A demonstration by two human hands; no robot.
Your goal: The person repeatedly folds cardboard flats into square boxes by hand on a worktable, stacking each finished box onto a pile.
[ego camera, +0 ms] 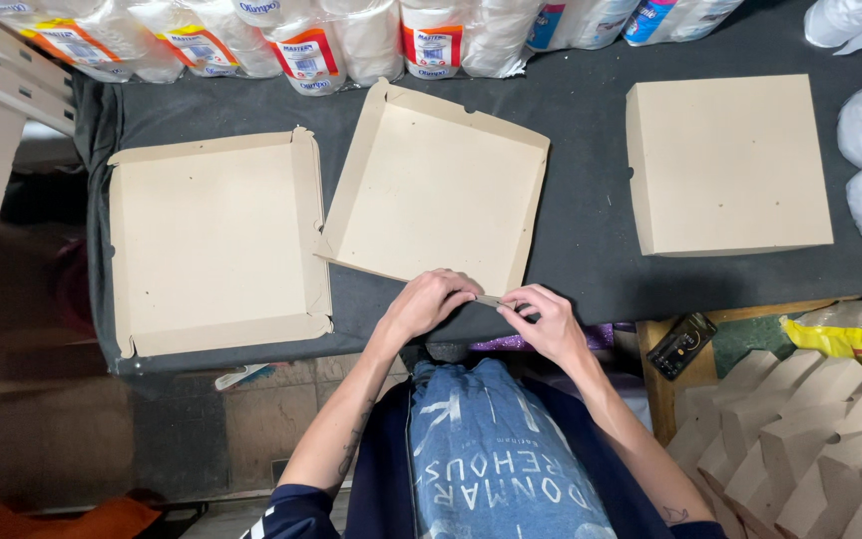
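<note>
Both hands are on the near edge of the middle tray point(431, 190), which sits tilted on the dark bench point(591, 200). The left hand point(426, 304) curls over the cardboard flap point(488, 299), and the right hand point(546, 319) pinches it from the other side. To get a clean fold I'd keep the crease line straight and press evenly with both thumbs. Forearms come in from below, wrists bent inward, knuckles up. Another open tray point(216, 240) lies left, a closed box point(725, 165) right.
</note>
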